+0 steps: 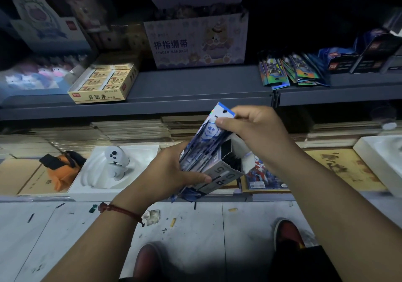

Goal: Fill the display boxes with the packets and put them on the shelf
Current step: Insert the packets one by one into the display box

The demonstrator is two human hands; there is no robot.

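Glossy blue-and-white packets [206,142] stand fanned in a grey cardboard display box [226,174], which I hold tilted in front of me, below the edge of the shelf [195,86] and above the floor [65,238].

My left hand [171,173] grips the box from the left. The thumb lies along its printed front face and the other fingers curl round the side. The wrist is bent slightly inward and carries a red cord bracelet [121,211].

My right hand [258,133] reaches in from the right with the forearm angled down. It pinches the top of the tallest packet, the thumb on the white header beside the punched hole and the fingers curled behind. That packet stands proud of the others.

The shelf is smooth grey metal. On it sit a flat yellow box [102,83] of small wrapped blocks, an open pastel carton [195,42] printed with a cartoon bear, and a spread of shiny foil packs [291,70].

Below the shelf lie stacks of flat brown card. On them rest a white moulded tray [91,179] holding a rounded white toy [114,162], and a crumpled orange pouch [63,173]. The pale floor tiles are littered with scraps. My two reddish shoes [150,262] show at the bottom edge.
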